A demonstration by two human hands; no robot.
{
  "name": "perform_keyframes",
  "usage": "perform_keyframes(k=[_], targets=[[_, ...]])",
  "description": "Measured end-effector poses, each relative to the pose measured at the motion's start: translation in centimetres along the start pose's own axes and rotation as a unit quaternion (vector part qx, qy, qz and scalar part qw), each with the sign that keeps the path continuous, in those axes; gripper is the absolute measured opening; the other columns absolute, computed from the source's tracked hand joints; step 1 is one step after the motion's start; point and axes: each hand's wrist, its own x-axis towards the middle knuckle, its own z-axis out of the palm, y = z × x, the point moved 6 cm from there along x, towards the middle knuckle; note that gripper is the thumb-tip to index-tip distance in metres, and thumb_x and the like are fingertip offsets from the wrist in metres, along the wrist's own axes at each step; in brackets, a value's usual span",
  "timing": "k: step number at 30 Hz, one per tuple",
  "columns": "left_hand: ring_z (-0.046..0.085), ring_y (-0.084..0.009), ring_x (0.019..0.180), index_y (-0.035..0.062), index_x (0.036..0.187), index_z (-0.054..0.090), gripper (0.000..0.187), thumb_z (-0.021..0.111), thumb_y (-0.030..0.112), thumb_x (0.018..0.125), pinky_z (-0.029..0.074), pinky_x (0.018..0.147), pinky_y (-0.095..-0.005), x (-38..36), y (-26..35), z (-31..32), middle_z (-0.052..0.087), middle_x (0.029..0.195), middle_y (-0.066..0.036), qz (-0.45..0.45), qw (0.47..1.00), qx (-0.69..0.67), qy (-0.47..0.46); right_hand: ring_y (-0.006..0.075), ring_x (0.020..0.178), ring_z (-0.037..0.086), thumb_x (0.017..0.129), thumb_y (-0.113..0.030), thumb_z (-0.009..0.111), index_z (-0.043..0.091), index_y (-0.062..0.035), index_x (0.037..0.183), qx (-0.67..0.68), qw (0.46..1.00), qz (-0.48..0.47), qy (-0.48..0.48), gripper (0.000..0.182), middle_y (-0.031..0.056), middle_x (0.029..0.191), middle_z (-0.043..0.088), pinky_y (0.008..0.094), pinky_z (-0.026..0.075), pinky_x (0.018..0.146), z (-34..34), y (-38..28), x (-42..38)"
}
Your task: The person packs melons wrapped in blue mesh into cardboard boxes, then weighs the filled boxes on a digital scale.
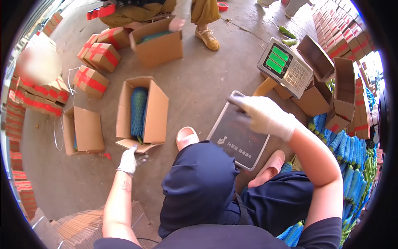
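My left hand (129, 160), in a pale glove with dark fingertips, is at the near flap of an open cardboard box (155, 114). Its fingers are apart, and one fingertip meets the flap's edge. Inside that box lie long green vegetables (139, 108) in blue net sleeves. My right hand (265, 116), gloved too and blurred at the fingers, is over the dark platform of a scale (236, 143). Its fingers stretch toward the platform's far left corner, with nothing visible in them. The scale's display (286, 66) shows green lit panels; its digits are unreadable.
Another open box (92, 132) stands at the left. Taped boxes (101, 56) sit farther back. A co-worker's hand (177, 24) is at an open box (159, 49). On the right are empty boxes (317, 58) and a pile of blue-netted vegetables (346, 147). Flattened cardboard (83, 222) lies near left.
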Motion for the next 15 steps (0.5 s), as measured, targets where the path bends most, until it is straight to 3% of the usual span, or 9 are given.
perform_keyframes(k=[1,2,3,5,6,10,11,13,15], targets=[[0.072,-0.0366,0.083,0.0003,0.122,0.055,0.043,0.052,0.037,0.099,0.061,0.064,-0.0433,-1.3,-0.6,1.8,0.069,0.102,-0.023,-0.037,0.997,-0.068,-0.011,0.0392,0.098,0.064,0.091,-0.030,0.064,0.053,-0.0048,0.134,-0.012,0.999,0.005,-0.037,0.051,0.0209,0.109,0.067,0.0448,0.053,0.085,0.8,0.9,-1.9],[0.064,-0.0455,0.109,-0.0019,0.131,0.046,0.052,0.052,0.039,0.099,0.058,0.085,-0.0521,-1.1,-0.9,2.7,0.060,0.121,-0.029,-0.061,0.990,-0.124,-0.029,0.0389,0.097,0.065,0.090,-0.029,0.065,0.053,-0.0048,0.133,-0.020,0.998,0.021,-0.063,0.051,0.0210,0.108,0.067,0.0446,0.053,0.084,1.1,2.1,-4.1],[0.056,-0.0494,0.117,-0.0051,0.131,0.042,0.051,0.051,0.034,0.098,0.052,0.096,-0.0563,-0.9,-0.7,3.9,0.054,0.128,-0.032,-0.058,0.981,-0.187,-0.015,0.0386,0.097,0.065,0.089,-0.029,0.066,0.054,-0.0047,0.133,-0.029,0.995,0.037,-0.089,0.051,0.0211,0.107,0.067,0.0444,0.053,0.084,1.4,3.1,-6.4],[0.056,-0.0505,0.113,-0.0033,0.126,0.043,0.041,0.049,0.026,0.098,0.050,0.096,-0.0597,1.5,-0.1,5.3,0.053,0.127,-0.031,-0.036,0.958,-0.284,-0.004,0.0389,0.098,0.065,0.086,-0.027,0.069,0.054,-0.0039,0.134,-0.069,0.977,0.137,-0.150,0.056,0.0223,0.107,0.067,0.0442,0.053,0.084,1.1,4.6,-10.4],[0.057,-0.0491,0.110,-0.0046,0.125,0.044,0.038,0.048,0.021,0.097,0.049,0.098,-0.0590,1.7,0.4,6.3,0.051,0.126,-0.029,-0.044,0.954,-0.296,0.029,0.0392,0.098,0.065,0.084,-0.025,0.071,0.053,-0.0034,0.135,-0.064,0.978,0.147,-0.130,0.058,0.0226,0.108,0.067,0.0438,0.053,0.085,0.5,4.8,-12.4],[0.051,-0.0470,0.120,-0.0036,0.125,0.044,0.040,0.054,0.023,0.097,0.049,0.100,-0.0581,5.4,4.4,9.1,0.048,0.131,-0.029,-0.030,0.935,-0.352,0.011,0.0344,0.101,0.067,0.083,-0.018,0.071,0.047,-0.0020,0.141,0.062,0.962,0.261,-0.049,0.065,0.0206,0.109,0.068,0.0403,0.053,0.088,-1.4,4.6,-17.0],[0.045,-0.0467,0.126,0.0010,0.132,0.044,0.049,0.059,0.031,0.096,0.041,0.107,-0.0599,7.8,5.8,9.5,0.048,0.134,-0.026,-0.028,0.923,-0.384,0.015,0.0344,0.101,0.067,0.083,-0.018,0.071,0.047,-0.0020,0.141,0.062,0.961,0.266,-0.042,0.065,0.0206,0.109,0.068,0.0403,0.053,0.088,-1.2,4.8,-17.5],[0.036,-0.0427,0.137,0.0097,0.146,0.039,0.064,0.063,0.038,0.095,0.029,0.114,-0.0586,8.5,10.7,12.0,0.043,0.145,-0.022,0.060,0.942,-0.327,-0.048,0.0333,0.102,0.067,0.084,-0.018,0.071,0.046,-0.0023,0.143,0.237,0.903,0.357,0.044,0.066,0.0200,0.110,0.069,0.0396,0.053,0.090,-0.6,6.2,-18.6],[0.028,-0.0371,0.144,0.0173,0.155,0.031,0.074,0.065,0.041,0.094,0.020,0.119,-0.0505,7.3,15.5,13.4,0.033,0.155,-0.018,0.206,0.976,-0.072,0.018,0.0327,0.102,0.067,0.084,-0.017,0.070,0.046,-0.0026,0.143,0.208,0.909,0.359,0.048,0.066,0.0200,0.111,0.069,0.0383,0.052,0.090,-0.1,7.5,-19.7]])
